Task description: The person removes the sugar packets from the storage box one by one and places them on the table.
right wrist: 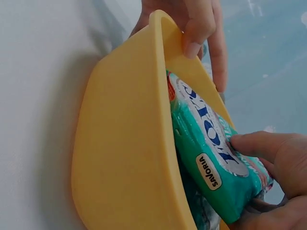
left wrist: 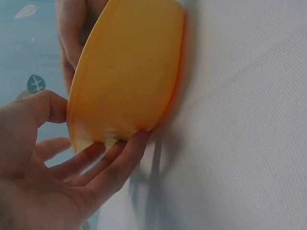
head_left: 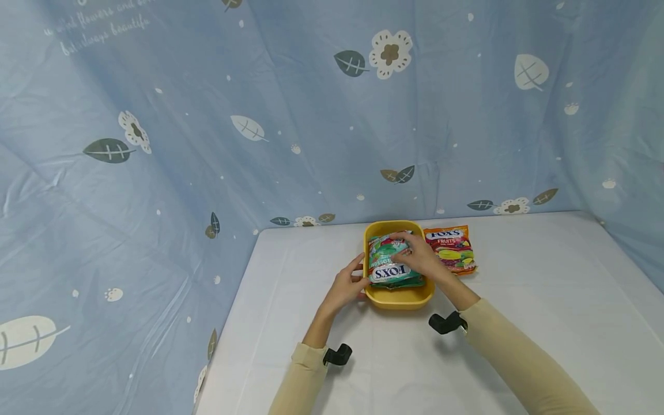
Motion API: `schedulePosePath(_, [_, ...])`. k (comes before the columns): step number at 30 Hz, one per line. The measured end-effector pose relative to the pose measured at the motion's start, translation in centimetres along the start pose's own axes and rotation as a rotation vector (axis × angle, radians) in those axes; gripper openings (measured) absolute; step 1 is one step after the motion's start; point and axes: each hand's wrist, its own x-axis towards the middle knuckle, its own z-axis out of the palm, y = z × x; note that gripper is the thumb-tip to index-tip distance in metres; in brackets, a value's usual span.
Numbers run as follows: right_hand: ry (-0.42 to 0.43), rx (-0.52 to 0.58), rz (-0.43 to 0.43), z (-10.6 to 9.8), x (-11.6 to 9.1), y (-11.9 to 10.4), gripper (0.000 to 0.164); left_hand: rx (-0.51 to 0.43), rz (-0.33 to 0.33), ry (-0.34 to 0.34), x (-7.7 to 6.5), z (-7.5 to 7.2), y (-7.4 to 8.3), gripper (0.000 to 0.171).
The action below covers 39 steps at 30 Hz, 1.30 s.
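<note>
A yellow plastic basin (head_left: 398, 301) stands on the white table. In it lies a green FOX'S candy bag (head_left: 383, 258), its lettering upside down in the head view. My left hand (head_left: 344, 286) holds the basin's left side, with the thumb over the rim and the fingers against the outer wall (left wrist: 120, 72). Reaching in from the right, my right hand (head_left: 424, 260) grips the green bag, thumb on its front and fingers at its edge in the right wrist view. Beneath that bag, another dark green wrapper (right wrist: 194, 199) partly shows.
A red and orange FOX'S Fruits candy bag (head_left: 449, 251) lies flat just right of the basin. White cloth covers the table (head_left: 519, 300). A blue patterned curtain (head_left: 321, 115) hangs behind the table and along its left side.
</note>
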Motion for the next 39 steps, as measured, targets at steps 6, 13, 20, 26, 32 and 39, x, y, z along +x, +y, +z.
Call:
schedulePosePath(6, [-0.005, 0.033, 0.006, 0.18, -0.13, -0.12, 0.058, 0.000, -0.013, -0.001, 0.09, -0.02, -0.08, 0.070])
schedulePosePath(13, [-0.007, 0.030, 0.036, 0.17, -0.28, -0.39, 0.059, -0.004, -0.011, -0.006, 0.00, -0.04, 0.07, 0.070])
schedulePosePath(20, [0.006, 0.030, 0.036, 0.13, -0.12, -0.40, 0.059, -0.002, -0.007, -0.003, 0.21, -0.15, 0.02, 0.070])
schedulePosePath(26, [0.012, 0.036, 0.046, 0.13, -0.11, -0.39, 0.059, 0.003, -0.009, -0.008, 0.25, -0.12, -0.03, 0.070])
schedulePosePath(32, [0.020, 0.027, 0.035, 0.06, -0.26, -0.36, 0.058, 0.006, -0.014, -0.004, 0.21, -0.07, 0.00, 0.070])
schedulePosePath(39, [0.024, 0.037, 0.030, 0.00, -0.45, -0.35, 0.058, -0.003, -0.017, -0.004, 0.07, -0.05, -0.05, 0.071])
